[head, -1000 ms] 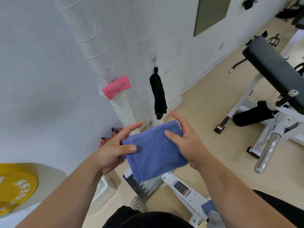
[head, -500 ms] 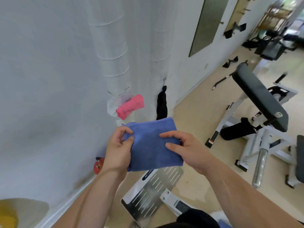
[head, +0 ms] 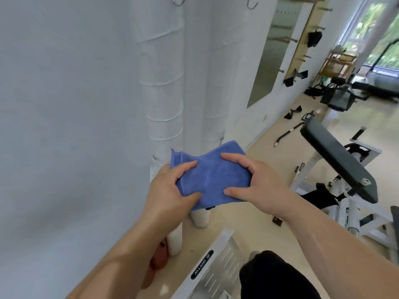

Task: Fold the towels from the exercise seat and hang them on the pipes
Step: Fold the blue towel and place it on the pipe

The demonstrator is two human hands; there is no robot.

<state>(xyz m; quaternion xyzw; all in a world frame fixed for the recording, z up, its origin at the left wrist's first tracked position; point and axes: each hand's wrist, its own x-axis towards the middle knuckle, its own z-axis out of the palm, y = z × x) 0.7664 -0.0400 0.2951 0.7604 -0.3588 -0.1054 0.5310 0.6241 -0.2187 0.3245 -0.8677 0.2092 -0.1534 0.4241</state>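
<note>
A folded blue towel [head: 212, 175] is held up in front of two white wrapped pipes [head: 163, 100] that run down the wall. My left hand [head: 170, 190] grips the towel's left edge, thumb on top. My right hand [head: 257, 184] pinches its right edge between thumb and fingers. The towel sags a little in the middle and covers the lower part of the pipes. The pink towel and the black cloth that hang on the pipes are hidden behind it. The black padded exercise seat [head: 336, 162] stands to the right.
Metal hooks [head: 179, 1] stick out of the wall above the pipes. A white machine frame with a perforated metal footplate [head: 216, 270] is at my feet. More gym equipment [head: 336, 98] and wall-mounted handles [head: 295, 75] stand further back right.
The camera has tilted up and moved closer to the pipes. Both hands lifted the blue towel toward them, and it now hides the pink towel and black cloth.
</note>
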